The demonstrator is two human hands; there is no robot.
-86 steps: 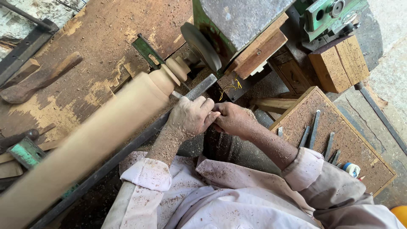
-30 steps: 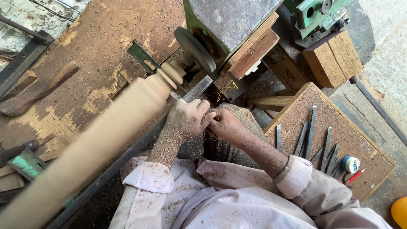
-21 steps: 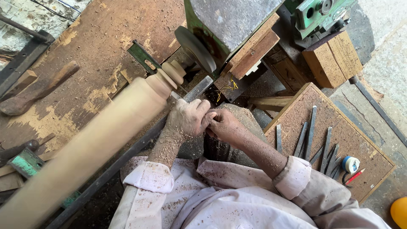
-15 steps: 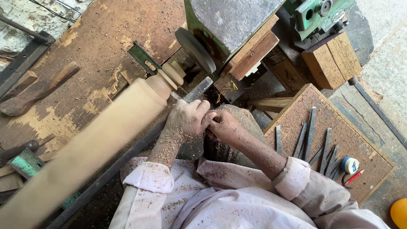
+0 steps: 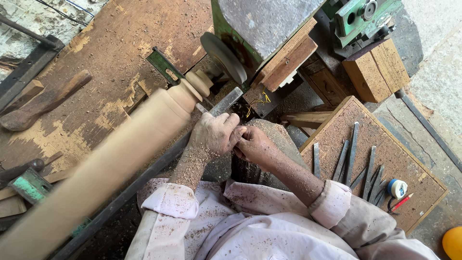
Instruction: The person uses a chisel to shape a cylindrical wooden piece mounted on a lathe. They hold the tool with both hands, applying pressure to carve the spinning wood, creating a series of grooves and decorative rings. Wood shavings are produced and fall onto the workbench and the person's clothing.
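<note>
Little change from earlier frames: both hands stay clamped at the same spot, view shifted slightly. Left hand (image 5: pixel 211 137) wrapped over the chisel (image 5: pixel 225 102), fingers curled tight on the blade; right hand (image 5: pixel 254 144) closed on the handle just behind, touching the left. Chisel tip points up-left at the narrow neck of the spindle (image 5: pixel 120 154), which runs diagonally, blurred from spinning. Handle hidden by hands; tip contact hard to make out. Spare chisels (image 5: pixel 353 159) lie on a board (image 5: pixel 414 212) to the right.
</note>
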